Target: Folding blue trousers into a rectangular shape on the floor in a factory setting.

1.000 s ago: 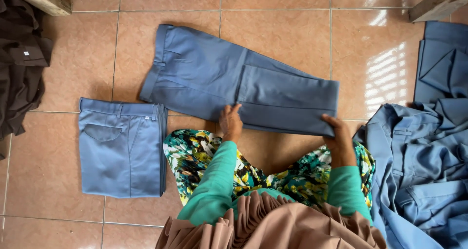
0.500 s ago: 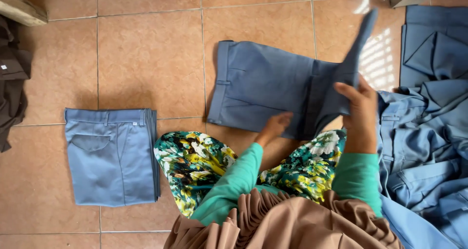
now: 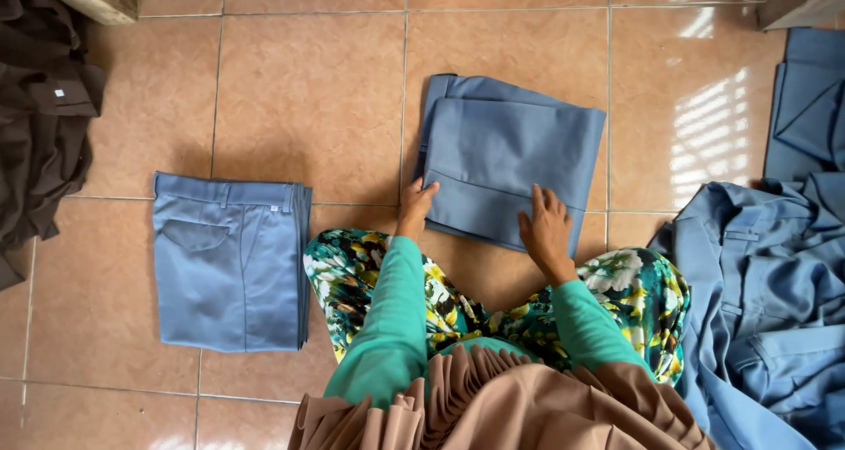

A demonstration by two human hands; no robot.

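Head view, daylight, bright and even overall. Light enters from the far right: a striped patch of glare [image 3: 704, 142] lies on the tiled floor [image 3: 308, 89], with a smaller bright patch at the far right edge. Tiles have a mild sheen elsewhere. Shadows are soft; a narrow one runs along the left edge of the folded blue garment [image 3: 510, 164], another under the blue stack [image 3: 229, 261] at left. Dark clothes [image 3: 40, 142] at far left lose detail in shade. Focus is sharp across the frame; no motion blur on either hand. Edge distortion is slight.
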